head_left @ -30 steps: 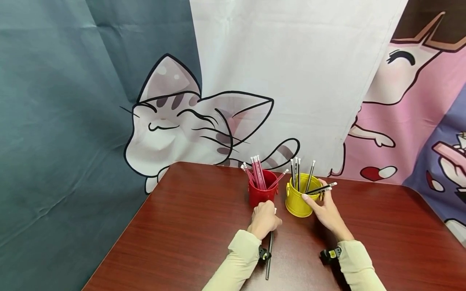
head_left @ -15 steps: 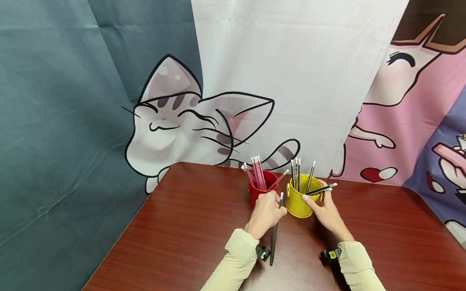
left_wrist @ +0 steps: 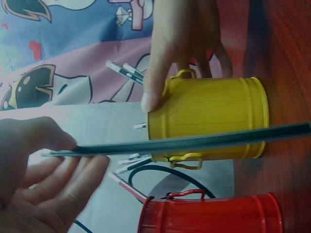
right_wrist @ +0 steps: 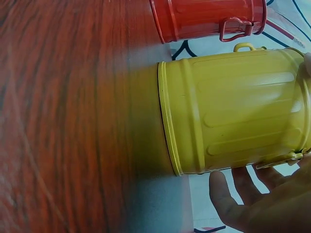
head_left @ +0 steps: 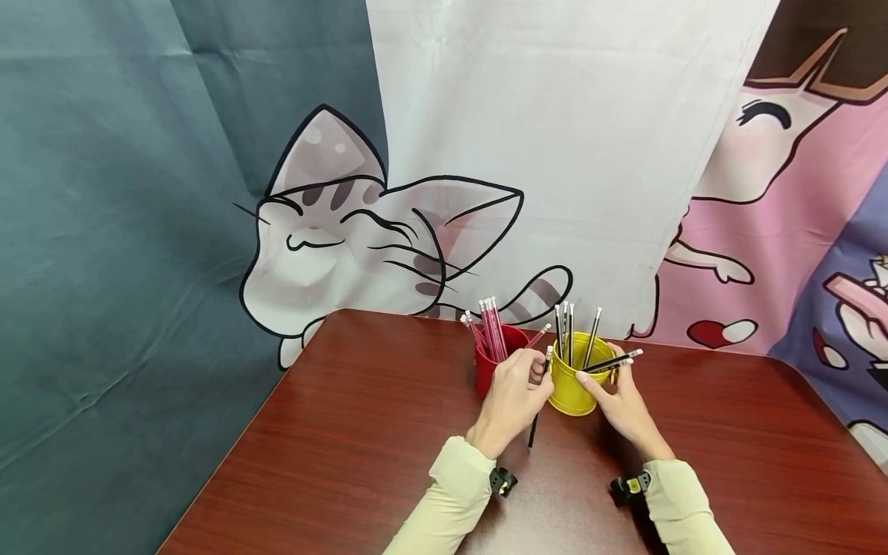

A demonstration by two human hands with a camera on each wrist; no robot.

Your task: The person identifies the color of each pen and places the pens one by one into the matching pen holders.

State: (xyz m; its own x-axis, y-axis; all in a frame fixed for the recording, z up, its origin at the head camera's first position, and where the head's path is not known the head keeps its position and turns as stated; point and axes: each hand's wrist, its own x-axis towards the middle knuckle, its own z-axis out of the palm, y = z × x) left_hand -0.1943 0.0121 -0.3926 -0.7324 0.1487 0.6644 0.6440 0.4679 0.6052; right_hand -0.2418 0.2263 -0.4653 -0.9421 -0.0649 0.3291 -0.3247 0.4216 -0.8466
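My left hand (head_left: 512, 399) pinches a black pencil (left_wrist: 194, 141) near its white eraser end. The pencil's other end slants down toward the table, in front of the yellow bucket (head_left: 570, 395). Several black pencils (head_left: 570, 339) stand in that bucket, and a few lean out over its right rim. My right hand (head_left: 627, 412) holds the bucket's right side, thumb at the rim and fingers around the far side by the handle. Left of it stands a red bucket (head_left: 486, 376) with several pink pencils (head_left: 493, 331), partly hidden behind my left hand.
Both buckets stand close together near the back edge of the reddish-brown wooden table (head_left: 361, 416). Behind the table hangs a cloth backdrop (head_left: 555, 154) with cartoon figures. A black camera is strapped to each wrist.
My left hand has lifted the black pencil off the table and brought it up and right, beside the yellow bucket. The right hand and both buckets stay in place.
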